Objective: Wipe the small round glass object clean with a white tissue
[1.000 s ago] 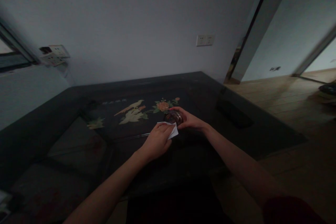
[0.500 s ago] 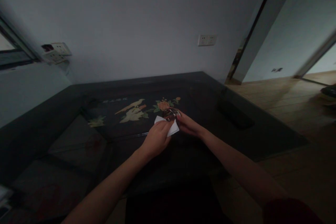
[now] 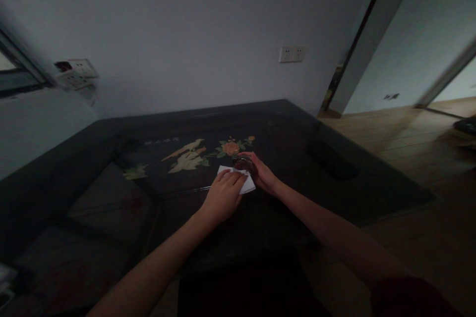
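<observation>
Table, dark and glossy; bird-and-flower panel toward its far edge; flat dark slab near the right edge, well apart. Left hand at mid-table, fingers pressed down on tissue: white, folded, long axis left to right, free corner toward the right edge. Right hand cupped around round object: small, dark, glinting, touching the tissue's far edge.

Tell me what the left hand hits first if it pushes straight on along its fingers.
Probably the small round object held in the right hand, just past the white tissue that the left hand holds; depth is hard to judge in this dim view.
</observation>
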The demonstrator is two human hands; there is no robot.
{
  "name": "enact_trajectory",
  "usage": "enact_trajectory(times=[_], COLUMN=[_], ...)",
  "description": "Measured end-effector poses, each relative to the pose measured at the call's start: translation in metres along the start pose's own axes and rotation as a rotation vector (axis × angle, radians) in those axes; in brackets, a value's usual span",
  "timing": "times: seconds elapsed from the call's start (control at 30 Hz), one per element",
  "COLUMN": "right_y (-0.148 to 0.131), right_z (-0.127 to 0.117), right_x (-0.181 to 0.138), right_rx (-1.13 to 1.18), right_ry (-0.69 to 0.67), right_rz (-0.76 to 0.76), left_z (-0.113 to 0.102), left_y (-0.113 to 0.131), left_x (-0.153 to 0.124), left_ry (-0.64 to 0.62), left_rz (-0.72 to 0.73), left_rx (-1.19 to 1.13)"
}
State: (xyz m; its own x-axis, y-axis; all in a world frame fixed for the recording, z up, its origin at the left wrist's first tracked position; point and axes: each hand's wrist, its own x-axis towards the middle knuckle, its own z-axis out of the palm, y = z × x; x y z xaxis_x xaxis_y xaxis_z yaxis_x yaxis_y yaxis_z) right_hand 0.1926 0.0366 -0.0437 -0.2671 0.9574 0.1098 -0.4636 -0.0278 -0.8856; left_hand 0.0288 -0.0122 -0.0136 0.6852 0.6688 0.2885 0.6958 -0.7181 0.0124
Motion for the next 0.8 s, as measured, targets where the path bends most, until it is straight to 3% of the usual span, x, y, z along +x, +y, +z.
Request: enact_trajectory(times=[0.13,0.33,0.4,0.5,0.67,0.8], right_y=[0.003,0.003,0.001,-0.001,0.0,-0.001], right_z=[0.002,0.001,0.001,-0.001,-0.005,-0.006], right_x=[0.0,0.0,0.0,0.001,0.004,0.005], right_rx=[-0.077,-0.176,-0.199,-0.184,-0.193,-0.205], right_ry=[0.034,0.049,0.075,0.099,0.09,0.076], right_rz=[-0.068,-0.11,-0.135,-0.153,-0.169,-0.17], left_z=[0.001,-0.003,-0.003,-0.002,-0.001,0.001], left_y=[0.009,0.017,0.017,0.015,0.007,-0.001], left_x=[0.001,0.005,0.005,0.004,0.002,0.002], left_ry=[-0.021,0.026,0.034,0.063,-0.008,-0.009], left_rz=[-0.071,-0.24,-0.256,-0.186,-0.037,0.013], left_rx=[-0.18,-0.764,-0.847,-0.697,-0.204,0.0])
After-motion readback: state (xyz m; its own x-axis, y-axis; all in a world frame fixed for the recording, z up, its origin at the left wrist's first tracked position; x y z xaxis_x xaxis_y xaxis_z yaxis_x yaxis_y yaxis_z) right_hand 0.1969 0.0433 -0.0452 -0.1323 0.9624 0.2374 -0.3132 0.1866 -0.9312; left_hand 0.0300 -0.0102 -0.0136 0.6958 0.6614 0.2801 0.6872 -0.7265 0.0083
